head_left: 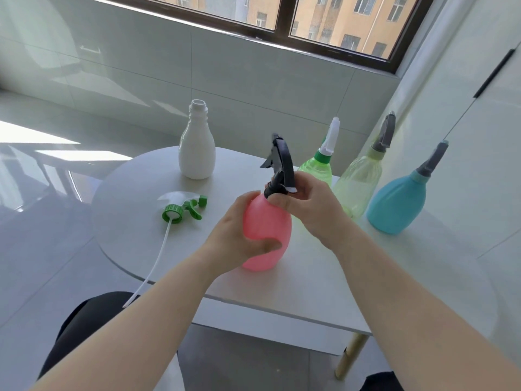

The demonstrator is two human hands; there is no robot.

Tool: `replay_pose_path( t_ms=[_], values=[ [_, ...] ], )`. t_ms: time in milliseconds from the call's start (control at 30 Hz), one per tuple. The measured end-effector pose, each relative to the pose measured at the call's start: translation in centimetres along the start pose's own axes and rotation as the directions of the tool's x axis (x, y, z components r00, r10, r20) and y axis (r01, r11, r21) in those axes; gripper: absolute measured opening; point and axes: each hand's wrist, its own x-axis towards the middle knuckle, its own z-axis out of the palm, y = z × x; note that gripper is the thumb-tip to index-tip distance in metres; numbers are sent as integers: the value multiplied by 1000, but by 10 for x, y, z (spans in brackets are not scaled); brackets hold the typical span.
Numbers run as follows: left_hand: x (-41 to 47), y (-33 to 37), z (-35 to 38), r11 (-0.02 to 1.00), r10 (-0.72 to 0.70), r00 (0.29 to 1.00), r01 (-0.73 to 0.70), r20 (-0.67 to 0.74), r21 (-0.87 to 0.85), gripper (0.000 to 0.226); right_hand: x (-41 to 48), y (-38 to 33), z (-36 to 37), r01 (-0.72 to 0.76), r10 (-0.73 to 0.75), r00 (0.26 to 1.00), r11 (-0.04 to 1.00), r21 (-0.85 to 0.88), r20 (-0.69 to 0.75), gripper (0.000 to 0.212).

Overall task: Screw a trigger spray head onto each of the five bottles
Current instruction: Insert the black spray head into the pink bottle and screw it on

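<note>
Here, smooth rounded pink plastic bottle (266, 235) upright on white table (127, 221), left hand (239, 235) gripping its belly, right hand (307, 204) pinching black trigger spray head (282, 162) at its neck

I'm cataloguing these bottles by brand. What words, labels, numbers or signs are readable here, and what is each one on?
None readable. The pink bottle, white bottle, green bottle, pale green bottle, blue bottle, black spray head and loose green spray head all look plain, with no label or print showing in this view.
</note>
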Motion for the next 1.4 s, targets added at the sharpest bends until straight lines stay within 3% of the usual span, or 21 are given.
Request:
replay_pose_path(
  t_ms=[100,233,333,433,500,667,767,933,1100,1267,1400],
  values=[
    [-4,-6,-2,1000,-14,999,13,34,8,87,0,8,10,10,-11,988,1000,-7,-153,32],
    [-5,-6,4,1000,-13,1000,13,-24,-2,87,-2,13,23,3,-42,941,993,-115,-337,35],
    [-4,-7,6,1000,-6,1000,6,-24,-20,87,-10,16,26,20,-53,968,991,-136,-247,24],
    [-4,-7,6,1000,-3,1000,2,-18,-20,84,-18,19,20,44,-45,992,999,-10,-120,27],
    [-3,-7,6,1000,2,1000,-2,-11,-19,82,-18,21,16,36,-30,990,999,39,-138,22],
    [1,-8,7,1000,3,1000,-3,-19,8,89,-14,22,20,72,-35,936,993,93,-350,21],
    [2,-8,5,1000,13,1000,-13,2,6,86,-12,26,21,25,10,923,996,84,-385,23],
    [2,-6,4,1000,-3,1000,4,27,-26,77,-11,26,23,-12,27,969,998,61,-247,13],
    [5,-6,2,999,-3,998,5,60,-36,75,-6,23,29,-2,18,940,999,47,-341,30],
    [6,-8,0,999,13,998,-10,68,-44,78,-12,23,20,-42,49,982,998,42,-180,20],
    [8,-8,0,999,20,996,-16,88,-50,78,-19,26,9,24,-5,989,992,127,-149,31]
  ],
)
